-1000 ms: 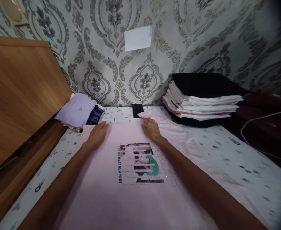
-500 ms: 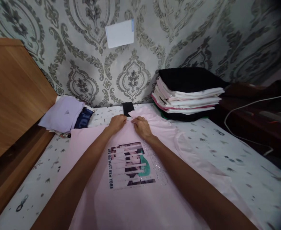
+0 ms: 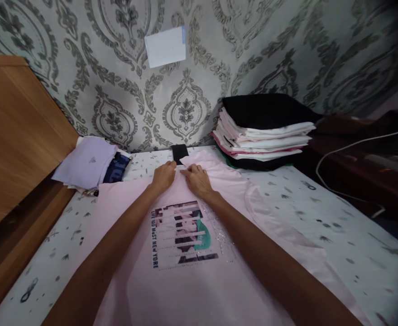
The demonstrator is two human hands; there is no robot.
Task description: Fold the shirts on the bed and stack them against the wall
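A pale pink T-shirt (image 3: 185, 290) lies spread out on the patterned sheet, its neckline toward the right. Its front carries a printed picture (image 3: 188, 235) with a green patch and dark lettering. At the shirt's far edge, my left hand (image 3: 165, 175) is closed with its fingers curled on the fabric. Just to its right, my right hand (image 3: 197, 179) pinches the same far edge near the sleeve, which bunches beyond it. A small gap separates the two hands. Beyond them a flat black object (image 3: 179, 153) lies near the wall.
A tall stack of folded clothes (image 3: 266, 136), black on top, stands at the back right. Folded lilac and navy clothes (image 3: 88, 163) sit at the back left, beside a wooden panel (image 3: 22, 136). A white cable (image 3: 341, 151) hangs at the right. White paper (image 3: 166, 46) is on the wall.
The view has shifted slightly, so everything appears a little further left. Both hands keep their places at the shirt's far edge, with the right fingers slightly shifted.
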